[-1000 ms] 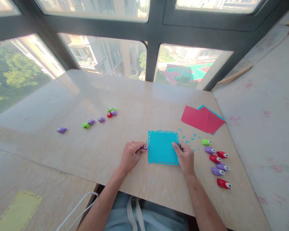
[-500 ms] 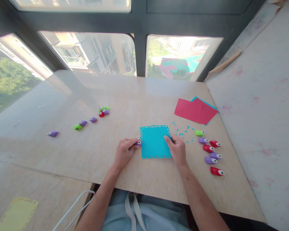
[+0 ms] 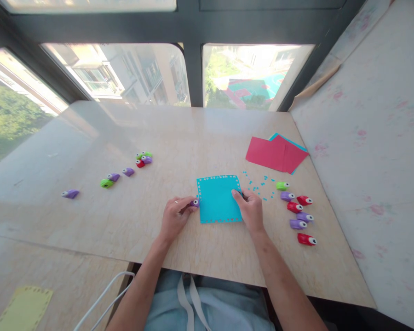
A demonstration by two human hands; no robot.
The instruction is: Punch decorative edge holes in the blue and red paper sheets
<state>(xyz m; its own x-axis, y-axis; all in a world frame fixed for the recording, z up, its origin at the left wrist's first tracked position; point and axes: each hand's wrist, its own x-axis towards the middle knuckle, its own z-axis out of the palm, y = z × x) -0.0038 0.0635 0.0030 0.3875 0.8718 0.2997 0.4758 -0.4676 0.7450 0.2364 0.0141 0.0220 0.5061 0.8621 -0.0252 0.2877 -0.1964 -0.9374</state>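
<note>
Head view: the left hand (image 3: pixel 174 218) has its thumb and fingers closed around a small purple craft punch (image 3: pixel 194 202), its star-marked white end turned up at the left edge of a blue paper sheet (image 3: pixel 219 202). The right hand (image 3: pixel 250 209) pinches the sheet's opposite edge, thumb flat on top, the other fingers partly hidden (how far they reach underneath I cannot tell). The sheet is in front of the person, between the two hands, with small holes along its top and bottom edges and down part of its left side.

Tiny blue paper cutouts (image 3: pixel 262 184) litter the tabletop (image 3: pixel 193 138) beyond the right hand, between the sheet and a green punch (image 3: pixel 282 185). Below that punch, purple and red punches (image 3: pixel 307 239) crowd the right side, near the floral wallpaper (image 3: pixel 376 161). Behind them, red paper sheets (image 3: pixel 265 154) overlap a blue one. Well off to the left, more punches (image 3: pixel 128 172) trail in a loose line, some bunched together. A yellow punched sheet (image 3: pixel 24 308) and a white cable (image 3: pixel 101 296) occupy the lower left; windows (image 3: pixel 158 76) rise behind the tabletop.
</note>
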